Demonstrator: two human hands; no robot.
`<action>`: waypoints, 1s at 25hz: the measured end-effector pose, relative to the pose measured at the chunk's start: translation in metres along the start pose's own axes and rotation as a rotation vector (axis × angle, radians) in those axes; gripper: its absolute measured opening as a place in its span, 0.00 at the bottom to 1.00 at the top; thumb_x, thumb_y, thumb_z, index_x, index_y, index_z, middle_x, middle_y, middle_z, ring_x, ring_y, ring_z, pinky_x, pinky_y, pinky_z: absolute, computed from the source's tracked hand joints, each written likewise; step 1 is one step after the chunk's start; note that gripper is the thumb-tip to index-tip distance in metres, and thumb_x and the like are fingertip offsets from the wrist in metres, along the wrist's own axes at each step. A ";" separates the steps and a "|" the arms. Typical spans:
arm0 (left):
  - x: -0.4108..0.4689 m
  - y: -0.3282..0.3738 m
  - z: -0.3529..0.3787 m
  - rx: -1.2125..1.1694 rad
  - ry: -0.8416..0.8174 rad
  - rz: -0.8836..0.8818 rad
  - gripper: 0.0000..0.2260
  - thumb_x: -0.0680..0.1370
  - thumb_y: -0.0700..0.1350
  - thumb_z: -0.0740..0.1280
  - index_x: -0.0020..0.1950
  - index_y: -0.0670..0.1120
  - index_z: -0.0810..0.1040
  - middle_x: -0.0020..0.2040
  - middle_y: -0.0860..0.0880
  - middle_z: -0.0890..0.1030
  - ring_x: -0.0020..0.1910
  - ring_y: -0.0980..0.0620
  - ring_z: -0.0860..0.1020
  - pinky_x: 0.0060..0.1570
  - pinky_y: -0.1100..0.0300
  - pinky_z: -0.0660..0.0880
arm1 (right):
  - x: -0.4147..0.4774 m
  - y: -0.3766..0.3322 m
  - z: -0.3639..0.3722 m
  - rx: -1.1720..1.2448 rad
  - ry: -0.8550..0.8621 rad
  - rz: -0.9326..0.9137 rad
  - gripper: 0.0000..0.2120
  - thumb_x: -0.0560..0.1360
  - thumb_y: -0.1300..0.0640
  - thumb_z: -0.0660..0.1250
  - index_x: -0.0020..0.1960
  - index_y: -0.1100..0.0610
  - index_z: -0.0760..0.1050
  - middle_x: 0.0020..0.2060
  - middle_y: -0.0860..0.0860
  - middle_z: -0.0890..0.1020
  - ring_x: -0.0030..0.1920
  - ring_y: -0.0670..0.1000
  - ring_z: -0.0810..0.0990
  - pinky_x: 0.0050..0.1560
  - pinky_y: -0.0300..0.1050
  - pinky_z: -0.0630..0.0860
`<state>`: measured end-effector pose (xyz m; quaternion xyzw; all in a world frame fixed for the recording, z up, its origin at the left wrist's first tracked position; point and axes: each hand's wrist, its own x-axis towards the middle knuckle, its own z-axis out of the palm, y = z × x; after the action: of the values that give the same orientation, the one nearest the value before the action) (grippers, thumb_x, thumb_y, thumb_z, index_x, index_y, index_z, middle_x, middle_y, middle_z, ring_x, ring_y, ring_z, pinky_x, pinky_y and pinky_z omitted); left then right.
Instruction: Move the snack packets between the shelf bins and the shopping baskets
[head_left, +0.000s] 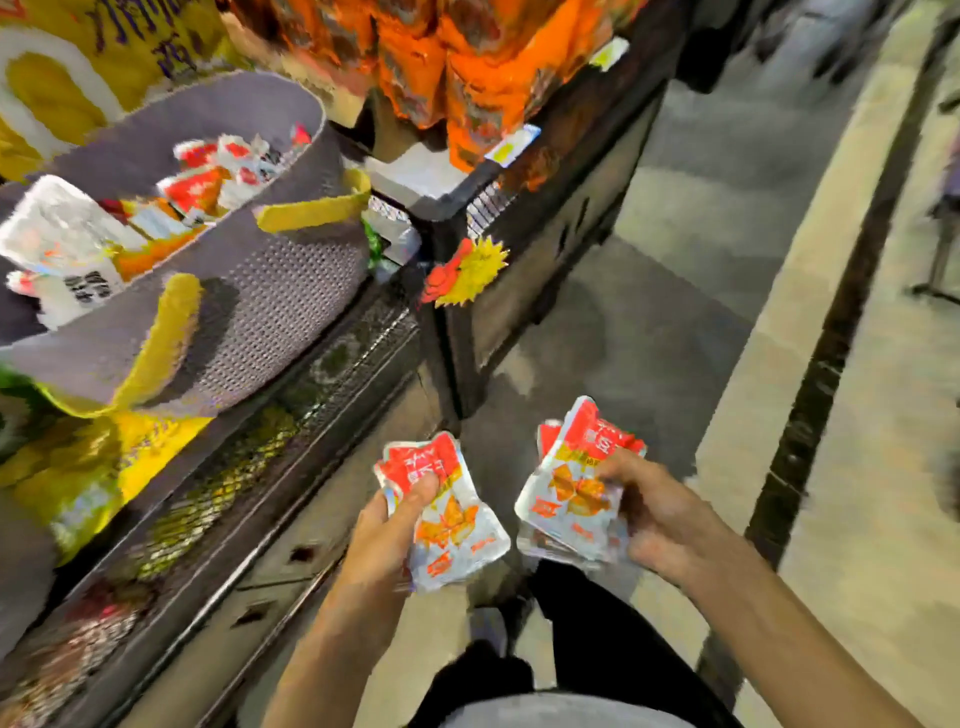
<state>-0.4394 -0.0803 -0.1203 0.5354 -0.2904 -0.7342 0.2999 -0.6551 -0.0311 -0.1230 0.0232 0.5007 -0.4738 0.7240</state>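
My left hand (387, 525) grips a small stack of red, white and orange snack packets (457, 525), thumb pressed on top. My right hand (657, 512) holds a second bunch of the same packets (569, 491), fanned out. Both hands hover low in front of me, over the floor beside the shelf. Up at the left, a grey shopping basket (270, 291) with yellow handles rests on the shelf. It holds several more packets (202, 187) of the same kind. The image is blurred.
A black wire-fronted shelf (332, 374) runs along the left with yellow bags (93, 467) in a lower bin. Orange packets (467, 67) hang above a dark shelf unit (545, 223). The tiled aisle floor (701, 260) opens to the right. My dark trousers show below.
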 end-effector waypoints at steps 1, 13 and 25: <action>0.004 -0.005 0.006 0.044 -0.090 -0.034 0.25 0.64 0.58 0.76 0.47 0.41 0.75 0.37 0.40 0.80 0.29 0.46 0.78 0.29 0.57 0.76 | -0.014 0.010 -0.011 0.058 0.031 -0.036 0.40 0.46 0.57 0.77 0.59 0.62 0.78 0.53 0.61 0.82 0.48 0.60 0.82 0.46 0.57 0.80; -0.001 -0.073 0.247 0.604 -0.700 -0.203 0.14 0.74 0.50 0.65 0.55 0.44 0.77 0.45 0.44 0.85 0.41 0.47 0.84 0.36 0.54 0.80 | -0.158 0.060 -0.198 0.714 0.381 -0.492 0.14 0.65 0.58 0.70 0.49 0.62 0.79 0.39 0.58 0.83 0.36 0.54 0.83 0.34 0.44 0.80; -0.047 -0.216 0.530 0.867 -0.896 -0.449 0.06 0.78 0.44 0.62 0.50 0.45 0.76 0.36 0.46 0.85 0.32 0.50 0.83 0.27 0.60 0.78 | -0.278 0.024 -0.442 1.079 0.556 -0.692 0.36 0.42 0.60 0.82 0.50 0.61 0.81 0.46 0.60 0.81 0.45 0.60 0.80 0.61 0.60 0.71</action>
<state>-0.9644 0.1517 -0.1161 0.2978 -0.5375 -0.7473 -0.2530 -0.9623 0.3913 -0.1456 0.3390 0.3409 -0.8363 0.2637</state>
